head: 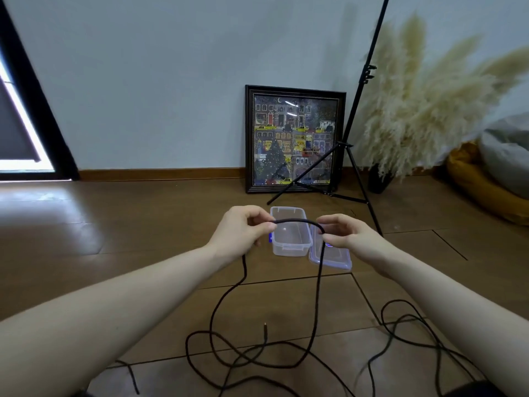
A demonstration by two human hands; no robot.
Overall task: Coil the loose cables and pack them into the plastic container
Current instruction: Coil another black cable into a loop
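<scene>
Cable (297, 221) between both hands (pinched)

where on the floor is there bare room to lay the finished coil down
Bare wooden floor lies left of the clear plastic container, up to the doorway, and right of the clear lid. The near floor is crowded with loose black cable. Both the left hand and the right hand pinch it.

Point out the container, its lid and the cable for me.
container (292, 247): head view, near wall.
lid (337, 260): head view, bare part near its front corner.
cable (294, 221): head view, span between both hands.
</scene>
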